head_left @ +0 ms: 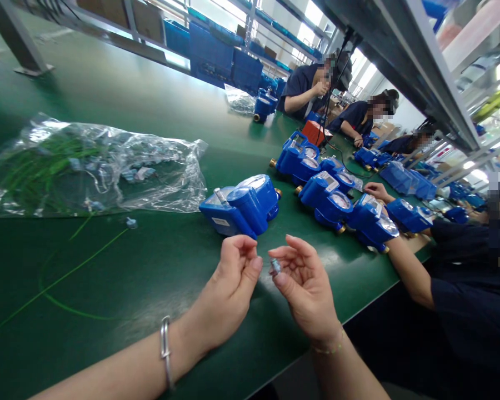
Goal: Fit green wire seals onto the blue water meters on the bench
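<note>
one head-worn camera — facing forward, down, near both hands (227, 289) (310, 294).

My green tabletop has a soft sheen. On it, to my left, lies a crinkled clear plastic bag (173, 191) of green strands and small pale-blue pieces; below that, a thin green strand (44, 292) curves loose. Just ahead of me sits a rounded glossy blue meter (250, 208). Similar brass-ended blue meters (325, 194) crowd my right, near what seems an orange-red box (314, 133), partly hidden.
</note>
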`<state>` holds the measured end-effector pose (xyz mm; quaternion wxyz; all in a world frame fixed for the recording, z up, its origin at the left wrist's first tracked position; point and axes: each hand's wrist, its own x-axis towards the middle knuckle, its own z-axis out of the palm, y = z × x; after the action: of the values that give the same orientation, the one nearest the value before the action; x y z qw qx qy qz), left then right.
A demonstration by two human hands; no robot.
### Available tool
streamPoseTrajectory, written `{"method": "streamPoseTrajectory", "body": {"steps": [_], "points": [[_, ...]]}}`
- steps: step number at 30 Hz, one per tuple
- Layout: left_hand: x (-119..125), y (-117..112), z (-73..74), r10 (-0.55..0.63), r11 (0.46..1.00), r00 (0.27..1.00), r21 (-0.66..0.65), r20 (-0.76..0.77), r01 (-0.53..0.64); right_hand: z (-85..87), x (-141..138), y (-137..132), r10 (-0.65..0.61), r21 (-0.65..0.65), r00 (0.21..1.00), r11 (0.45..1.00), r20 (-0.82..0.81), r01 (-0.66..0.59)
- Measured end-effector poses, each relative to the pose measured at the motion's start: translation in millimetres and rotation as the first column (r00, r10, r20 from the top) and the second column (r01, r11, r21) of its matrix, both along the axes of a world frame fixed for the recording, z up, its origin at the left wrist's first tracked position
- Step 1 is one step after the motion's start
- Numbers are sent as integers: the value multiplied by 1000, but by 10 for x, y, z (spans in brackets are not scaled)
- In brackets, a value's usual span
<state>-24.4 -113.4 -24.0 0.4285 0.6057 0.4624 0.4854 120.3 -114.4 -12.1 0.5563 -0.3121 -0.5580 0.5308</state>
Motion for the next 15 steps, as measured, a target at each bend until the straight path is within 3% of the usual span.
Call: {"method": "streamPoseTrajectory", "body": {"steps": [5, 10, 15], "points": [[11, -10, 7, 119, 983, 992, 148, -47, -111, -32, -6, 2, 27, 15, 1000, 1000, 3, -28], [-19, -1, 12, -58, 992, 998, 111, 6, 57, -49, 3, 43, 76, -73, 988, 994, -135, -87], [-7, -28, -29, -74, 992, 997, 100, 11, 72, -67, -26, 60, 104, -95, 976, 988, -191, -124]]}}
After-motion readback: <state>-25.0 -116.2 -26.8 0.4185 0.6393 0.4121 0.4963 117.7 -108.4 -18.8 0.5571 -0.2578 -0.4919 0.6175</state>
